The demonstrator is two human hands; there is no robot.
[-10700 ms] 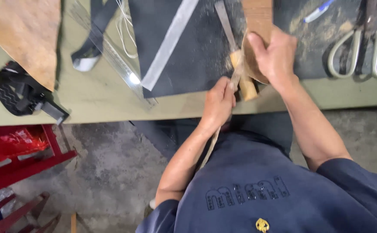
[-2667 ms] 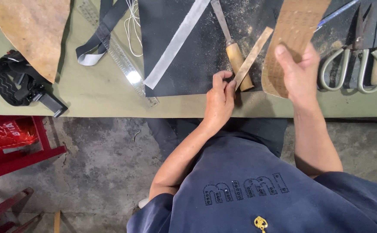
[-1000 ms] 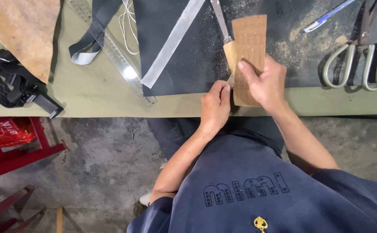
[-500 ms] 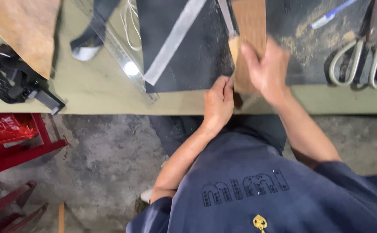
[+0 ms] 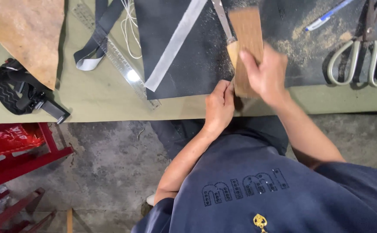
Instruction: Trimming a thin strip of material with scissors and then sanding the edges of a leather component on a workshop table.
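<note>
- Your left hand (image 5: 218, 105) was at the near edge of the table (image 5: 102, 101), fingers pinched on something hidden.
- Your right hand (image 5: 264, 73) gripped the brown sanding sheet (image 5: 245, 34) on the black mat (image 5: 188, 43).
- Scissors (image 5: 361, 51) lay toward the far right corner.

A tan leather offcut (image 5: 28, 36) is seen at the far left of the olive-green table (image 5: 102, 103), with a black strapped device (image 5: 18, 95) lying just below it. A clear ruler (image 5: 119, 60) is laid diagonally, crossed by a dark strap (image 5: 95, 41) and white cord (image 5: 130, 28). On the black mat (image 5: 188, 64) a grey strip (image 5: 175, 41) is set slantwise. Large scissors (image 5: 361, 54) and a blue pen (image 5: 324, 17) are placed to the right amid sawdust. Red furniture (image 5: 20, 159) is visible on the concrete floor (image 5: 106, 172).
</note>
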